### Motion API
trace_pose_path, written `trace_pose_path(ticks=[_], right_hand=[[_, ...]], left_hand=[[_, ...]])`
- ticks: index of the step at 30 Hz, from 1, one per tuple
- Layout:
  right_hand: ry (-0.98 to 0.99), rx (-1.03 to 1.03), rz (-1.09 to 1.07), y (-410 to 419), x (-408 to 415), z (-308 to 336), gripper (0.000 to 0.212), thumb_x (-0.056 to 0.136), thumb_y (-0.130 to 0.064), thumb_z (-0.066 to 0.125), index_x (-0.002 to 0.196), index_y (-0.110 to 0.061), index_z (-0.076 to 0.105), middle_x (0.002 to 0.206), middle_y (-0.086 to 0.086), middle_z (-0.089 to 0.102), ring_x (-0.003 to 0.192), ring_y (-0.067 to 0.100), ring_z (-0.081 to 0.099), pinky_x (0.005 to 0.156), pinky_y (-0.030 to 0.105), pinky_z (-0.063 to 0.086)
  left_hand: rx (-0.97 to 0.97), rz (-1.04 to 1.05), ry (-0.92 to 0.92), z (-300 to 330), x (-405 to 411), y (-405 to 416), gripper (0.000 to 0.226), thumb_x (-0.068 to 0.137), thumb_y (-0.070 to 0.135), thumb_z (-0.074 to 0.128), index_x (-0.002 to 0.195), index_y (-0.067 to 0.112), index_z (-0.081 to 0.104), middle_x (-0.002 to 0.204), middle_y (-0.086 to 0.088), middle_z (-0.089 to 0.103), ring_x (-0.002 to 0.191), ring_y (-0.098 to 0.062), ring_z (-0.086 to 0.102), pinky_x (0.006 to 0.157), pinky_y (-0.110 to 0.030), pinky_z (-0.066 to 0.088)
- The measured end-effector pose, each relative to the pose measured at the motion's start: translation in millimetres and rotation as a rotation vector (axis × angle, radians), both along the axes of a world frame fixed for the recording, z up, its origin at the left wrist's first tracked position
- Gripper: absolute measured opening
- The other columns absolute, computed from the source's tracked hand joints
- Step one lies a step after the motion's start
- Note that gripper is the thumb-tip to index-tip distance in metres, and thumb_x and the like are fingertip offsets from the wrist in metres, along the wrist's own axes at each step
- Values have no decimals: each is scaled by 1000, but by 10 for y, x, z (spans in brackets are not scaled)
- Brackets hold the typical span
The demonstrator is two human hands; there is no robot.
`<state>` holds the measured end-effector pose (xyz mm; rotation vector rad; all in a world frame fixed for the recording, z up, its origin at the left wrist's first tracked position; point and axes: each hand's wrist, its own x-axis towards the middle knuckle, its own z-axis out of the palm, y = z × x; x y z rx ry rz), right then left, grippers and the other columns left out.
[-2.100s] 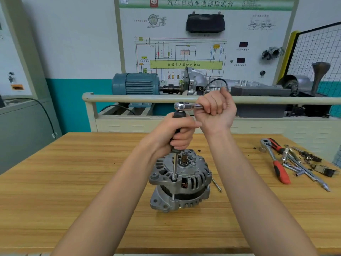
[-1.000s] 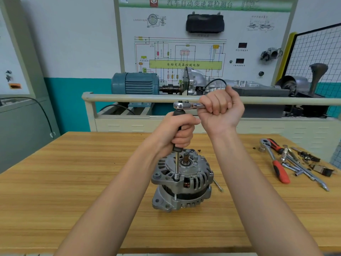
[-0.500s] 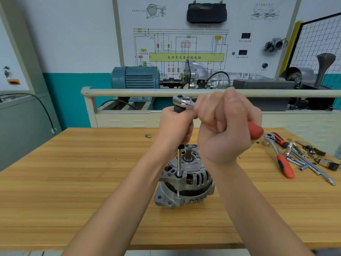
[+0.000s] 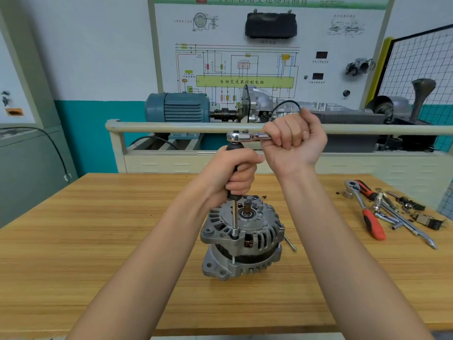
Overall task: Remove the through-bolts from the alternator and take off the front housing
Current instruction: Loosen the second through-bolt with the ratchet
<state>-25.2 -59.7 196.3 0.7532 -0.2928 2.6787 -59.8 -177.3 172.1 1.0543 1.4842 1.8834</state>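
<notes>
On the right side of the light wooden workbench (image 4: 98, 253) lay a scatter of loose tools: a red-handled chrome ratchet wrench (image 4: 365, 212) and several chrome extension bars and sockets (image 4: 404, 222), all well apart from the work. One thin loose steel bolt (image 4: 290, 242) lay on the wood just beside the alternator's right flank. Behind the bench ran a pale metal rail (image 4: 171, 127), with a blue-grey electric motor (image 4: 179, 110) and a white wiring-diagram board (image 4: 245, 69) beyond it.

The grey cast-aluminium alternator (image 4: 241, 244) stood near the bench's middle, shaft axis upright, its stubby shaft end pointing up and the finned front housing on top. A slim steel extension bar (image 4: 234, 217) rose vertically from a bolt head at the housing's near-left rim. The left hand (image 4: 235, 173) had its fingers curled tight round the bar's black upper grip. The chrome ratchet head (image 4: 239, 137) sat on top, its handle running level to the right, where the right hand (image 4: 294, 143) was clenched round it in a fist
</notes>
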Motion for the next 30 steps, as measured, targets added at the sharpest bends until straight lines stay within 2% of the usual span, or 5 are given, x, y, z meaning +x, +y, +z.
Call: trace_pose_path(ticks=[5,13,19,26,30], right_hand=[[67,109,-238,-114,206,-24,51,85,-14,37,35,-19,31,31,-6,22,37,11,9,40,20,18],[380,578,-1118,-644,399,-242,33,79,-9,43,49,-22,39,43,-4,25,40,7,27,48,25,21],[417,523,-904,-517,417,-154,36,78,-5,40,51,-28,29,41,-2,24,40,3,27,48,23,19],[69,87,-93,-55,156,-23,46,80,-15,39,34,-17,33,32,-6,17,37,10,8,38,21,18],[-11,-68,-55,27,42,-36,46,79,-15,40,34,-16,31,30,-5,18,38,10,6,37,21,15]], left_hand=[[36,237,41,-30,61,75,57,86,0,46,38,24,27,35,6,21,28,-9,14,37,-12,15],[-11,536,70,-23,189,120,37,89,0,46,58,17,34,32,11,34,30,-4,27,35,-15,21],[55,398,64,-48,143,107,50,85,-2,51,44,23,36,36,6,27,31,-9,18,36,-13,17],[-6,-21,97,12,27,-70,38,77,9,59,44,16,40,36,2,31,29,-12,26,37,-17,25],[-50,65,57,2,16,51,53,88,5,53,42,20,31,35,5,22,28,-9,16,36,-15,15]])
